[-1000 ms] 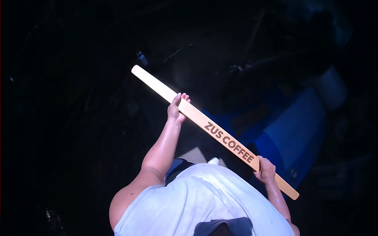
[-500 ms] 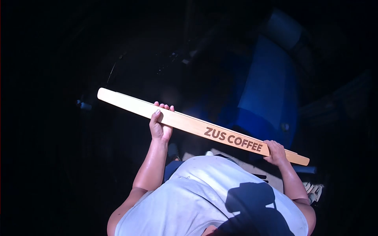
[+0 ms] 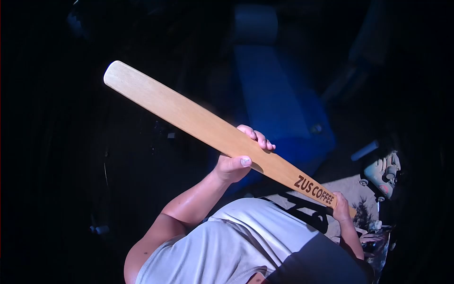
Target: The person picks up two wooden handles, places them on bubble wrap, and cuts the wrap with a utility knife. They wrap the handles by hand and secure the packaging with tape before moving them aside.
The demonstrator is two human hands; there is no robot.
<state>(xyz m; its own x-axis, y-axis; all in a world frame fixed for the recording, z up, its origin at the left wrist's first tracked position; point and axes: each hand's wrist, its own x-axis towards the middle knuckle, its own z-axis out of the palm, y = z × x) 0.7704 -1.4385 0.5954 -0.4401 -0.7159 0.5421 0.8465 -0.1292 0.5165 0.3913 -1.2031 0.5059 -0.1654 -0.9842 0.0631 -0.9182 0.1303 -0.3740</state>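
Observation:
A long, pale wooden board [image 3: 184, 111] with rounded ends runs slantwise in front of my body, its far left end raised. Dark letters near its right end read "ZUS COFFEE". Around the middle of the board my left hand [image 3: 243, 154] is wrapped, thumb on the front face and fingers over the upper edge. My right hand [image 3: 341, 207] grips the right end, just past the lettering.
Beyond the board lies a long blue surface [image 3: 269, 90] with a grey roll-like shape [image 3: 256, 24] at its far end. At the right are a greenish wheeled object [image 3: 382, 176] and a short blue cylinder [image 3: 364, 150]. Much of the surroundings is dark.
The board's left end has risen toward the camera and its right end has dropped, so it slants more steeply. Both hands have moved with it; my left hand has shifted right. The view has turned.

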